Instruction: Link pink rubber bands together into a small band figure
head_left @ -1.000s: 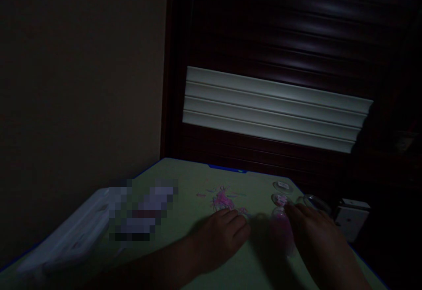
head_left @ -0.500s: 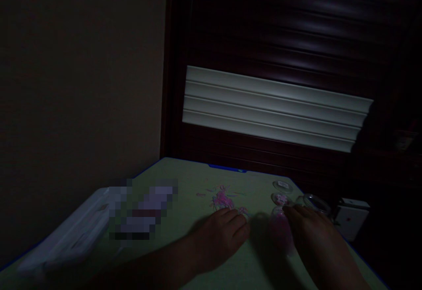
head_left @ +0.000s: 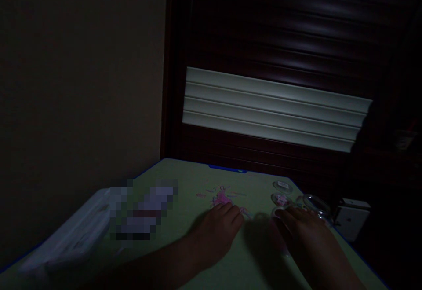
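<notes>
My left hand [head_left: 219, 233] rests at a pile of small pink and pale bits [head_left: 221, 196] on the light green table [head_left: 178, 173], its fingers bent together over the near edge of the pile. What those fingertips hold, if anything, is hidden. At the right, my right hand [head_left: 305, 230] reaches over a pink-filled clear container [head_left: 276, 237] and covers part of it. Its fingers are bent, and the dim light hides whether they grip anything. Just beyond it lie a small round dish with pink bits [head_left: 281, 200] and a clear round lid with a label [head_left: 282, 187].
An open round clear container [head_left: 316, 203] stands near the right table edge. A white box [head_left: 352, 219] is beyond that edge. On the left lie a white tray [head_left: 74, 228] and a blurred-out flat item [head_left: 147, 211]. A wall and dark slatted panels stand behind.
My left hand has shifted slightly left and forward onto the pile. My right hand has moved a little left, covering more of the pink-filled container.
</notes>
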Tool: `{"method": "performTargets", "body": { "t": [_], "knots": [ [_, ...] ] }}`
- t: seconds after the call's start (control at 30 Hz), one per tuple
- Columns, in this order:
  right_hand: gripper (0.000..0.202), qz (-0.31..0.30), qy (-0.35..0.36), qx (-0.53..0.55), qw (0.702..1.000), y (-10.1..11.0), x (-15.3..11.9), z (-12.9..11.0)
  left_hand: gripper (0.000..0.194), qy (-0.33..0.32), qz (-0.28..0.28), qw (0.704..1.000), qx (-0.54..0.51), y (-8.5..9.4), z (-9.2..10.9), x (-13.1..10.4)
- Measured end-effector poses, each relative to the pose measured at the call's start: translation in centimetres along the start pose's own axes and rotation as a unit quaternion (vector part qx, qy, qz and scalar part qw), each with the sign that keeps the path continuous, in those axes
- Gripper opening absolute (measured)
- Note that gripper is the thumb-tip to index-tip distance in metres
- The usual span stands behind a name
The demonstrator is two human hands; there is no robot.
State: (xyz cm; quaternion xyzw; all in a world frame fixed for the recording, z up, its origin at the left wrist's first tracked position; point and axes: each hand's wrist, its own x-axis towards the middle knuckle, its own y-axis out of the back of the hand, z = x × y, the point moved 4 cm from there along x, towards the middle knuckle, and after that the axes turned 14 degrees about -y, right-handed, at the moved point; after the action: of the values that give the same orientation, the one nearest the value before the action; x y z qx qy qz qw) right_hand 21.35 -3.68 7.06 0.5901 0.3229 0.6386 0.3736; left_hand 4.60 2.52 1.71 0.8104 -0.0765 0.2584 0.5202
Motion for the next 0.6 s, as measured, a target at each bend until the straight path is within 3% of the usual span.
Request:
{"method": "performTargets", "body": {
  "t": [0.13, 0.4, 0.6],
  "knots": [
    [0.018, -0.012, -0.008, 0.009, 1.000, 0.1, 0.1, -0.2, 0.015, 0.075, -0.025, 0.997, -0.017, -0.6, -0.9, -0.4],
    [0.018, -0.010, -0.012, 0.009, 1.000, 0.2, 0.2, -0.5, 0.026, 0.148, -0.051, 0.988, 0.006, -1.0, -1.9, -1.0],
    [0.021, -0.052, -0.030, 0.002, 0.998, 0.4, 0.2, -0.7, 0.028, 0.138, -0.075, 0.988, 0.002, -1.3, -2.2, -1.0]
  ]
}}
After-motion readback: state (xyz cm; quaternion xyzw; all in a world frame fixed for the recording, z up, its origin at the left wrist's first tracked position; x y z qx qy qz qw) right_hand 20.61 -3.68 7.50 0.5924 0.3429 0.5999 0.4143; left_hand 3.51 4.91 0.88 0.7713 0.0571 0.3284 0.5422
